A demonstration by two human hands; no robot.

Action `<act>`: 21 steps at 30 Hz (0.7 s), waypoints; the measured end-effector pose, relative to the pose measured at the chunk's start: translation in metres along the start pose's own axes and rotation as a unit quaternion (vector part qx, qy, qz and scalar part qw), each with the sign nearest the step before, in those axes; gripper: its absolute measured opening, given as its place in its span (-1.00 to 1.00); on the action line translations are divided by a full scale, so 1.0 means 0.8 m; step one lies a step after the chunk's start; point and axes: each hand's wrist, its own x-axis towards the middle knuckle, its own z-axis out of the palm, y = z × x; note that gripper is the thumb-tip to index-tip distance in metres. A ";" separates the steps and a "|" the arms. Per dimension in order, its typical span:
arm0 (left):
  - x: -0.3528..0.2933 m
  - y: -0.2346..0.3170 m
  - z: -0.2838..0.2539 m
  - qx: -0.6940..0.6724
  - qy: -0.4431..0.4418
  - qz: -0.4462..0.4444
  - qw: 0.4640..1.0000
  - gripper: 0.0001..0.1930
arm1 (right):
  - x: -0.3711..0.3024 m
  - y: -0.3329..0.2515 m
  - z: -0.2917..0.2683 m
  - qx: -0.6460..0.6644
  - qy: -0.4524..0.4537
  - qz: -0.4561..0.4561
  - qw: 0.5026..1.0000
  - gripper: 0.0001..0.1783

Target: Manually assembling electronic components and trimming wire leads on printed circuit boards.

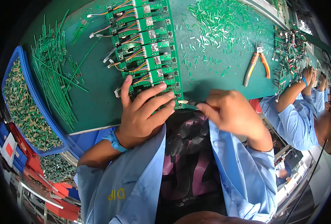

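Note:
A long panel of small green circuit boards (150, 41) with coloured wire leads lies on the green table mat (98, 93). My left hand (143, 112) lies flat on the panel's near end, fingers spread over the last boards. My right hand (229, 112) is closed at the table's near edge, its fingertips pinching a small white connector (183, 101) right beside the panel's lower right corner. A blue wristband (115, 141) sits on my left wrist.
Orange-handled cutters (255, 63) lie on the mat to the right. Loose green snippets (217, 22) are scattered at the top, and long green strips (55, 71) at the left. A blue bin (35, 100) holds several small boards. Another person's arms (296, 97) work at the right.

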 end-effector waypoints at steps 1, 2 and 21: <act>-0.001 0.000 0.001 0.002 0.000 -0.001 1.000 -0.81 | -0.006 -0.009 0.002 -0.041 0.019 0.008 0.999 -0.70; -0.001 0.000 0.001 0.001 0.000 0.001 1.000 -0.81 | -0.010 -0.018 0.003 -0.040 0.021 0.009 0.999 -0.70; 0.093 -0.010 -0.065 0.015 -0.038 -0.042 0.998 -0.40 | 0.080 0.001 0.022 0.195 0.349 0.011 0.917 -0.81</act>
